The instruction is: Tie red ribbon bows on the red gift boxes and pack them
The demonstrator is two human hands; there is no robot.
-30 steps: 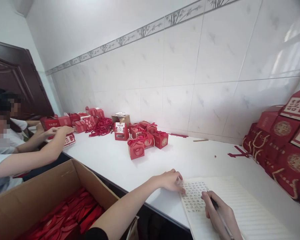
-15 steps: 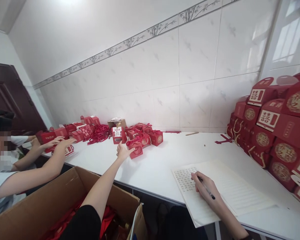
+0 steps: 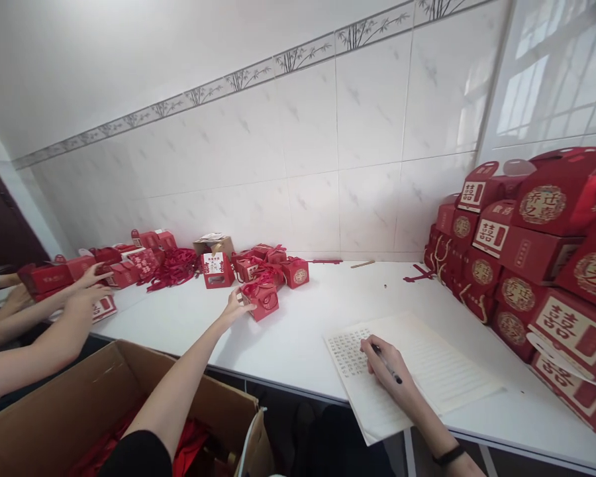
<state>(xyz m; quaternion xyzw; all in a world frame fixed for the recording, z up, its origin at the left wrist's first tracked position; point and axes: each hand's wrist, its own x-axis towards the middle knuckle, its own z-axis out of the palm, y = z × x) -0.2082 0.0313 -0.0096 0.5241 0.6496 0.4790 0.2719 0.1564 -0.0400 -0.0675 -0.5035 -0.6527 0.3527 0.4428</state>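
My left hand [image 3: 236,307] grips a small red gift box [image 3: 263,301] by its left side, at the front of a cluster of similar boxes. The box is slightly tilted, and a ribbon lies over its top. My right hand [image 3: 385,368] is closed around a black pen [image 3: 390,368] and rests on a sheet of paper [image 3: 342,351]. Rows of handwritten characters fill the upper left of that sheet. Behind the held box are more small red boxes [image 3: 296,272], and a red box with a window [image 3: 218,270] stands to their left.
Larger red gift boxes [image 3: 544,255] are stacked at the right. Below the white table [image 3: 298,351] stands an open cardboard box [image 3: 144,371] with red items inside. At the left, a co-worker's hands [image 3: 87,291] handle red boxes near a ribbon pile [image 3: 173,270].
My left hand has closed on the small red box and tilted it. My right hand still holds the pen on the paper. The whole view has shifted to the right.
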